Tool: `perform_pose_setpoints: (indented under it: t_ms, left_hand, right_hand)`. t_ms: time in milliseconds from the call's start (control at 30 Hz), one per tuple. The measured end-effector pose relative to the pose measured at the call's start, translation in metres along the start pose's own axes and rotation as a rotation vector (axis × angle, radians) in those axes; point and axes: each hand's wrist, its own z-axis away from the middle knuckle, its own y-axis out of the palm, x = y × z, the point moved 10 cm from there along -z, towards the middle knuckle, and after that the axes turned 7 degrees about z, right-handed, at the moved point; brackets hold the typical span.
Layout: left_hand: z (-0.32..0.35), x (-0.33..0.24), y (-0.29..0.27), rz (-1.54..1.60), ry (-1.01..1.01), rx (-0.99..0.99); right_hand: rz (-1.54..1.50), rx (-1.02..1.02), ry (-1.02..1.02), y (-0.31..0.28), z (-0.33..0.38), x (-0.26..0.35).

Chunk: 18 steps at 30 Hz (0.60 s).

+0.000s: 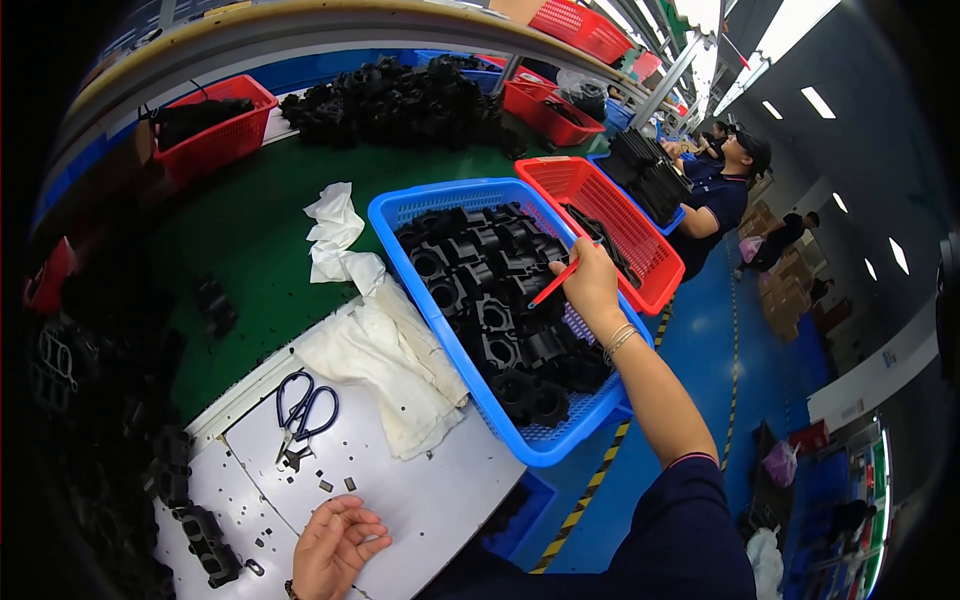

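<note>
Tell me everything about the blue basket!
The blue basket is a long plastic tray with mesh walls and a thick rim. It sits slantwise on the bench, one end past the edge, beside a red basket and white cloths. Black plastic parts fill it. The right hand, holding a red tool, reaches in.

A person's right hand (592, 283) reaches over a blue plastic basket (455, 370) at the centre of the frame, gripping a red pen-like tool (556, 283) above the black moulded parts (495, 310) that fill it. A red basket (640, 250) sits just beside the blue one, to its right. At the bottom centre, the left hand (333, 547) rests loosely curled on a white board (420, 490). Blue-handled scissors (303, 413) lie on the board near white cloths (385, 355). A heap of black parts (395, 100) covers the green table (260, 240) at upper centre.
</note>
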Motion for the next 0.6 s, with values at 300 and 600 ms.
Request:
perform_pose_setpoints:
  t_ms: [300, 600]
  left_hand:
    - [-0.001, 0.001, -0.001, -0.018, -0.012, -0.012]
    - [-0.001, -0.001, -0.002, -0.023, -0.004, -0.028]
  right_hand:
    - [-0.091, 0.169, -0.005, 0.031, -0.017, -0.021]
    - [-0.218, 0.275, 0.208, -0.024, 0.0, -0.046]
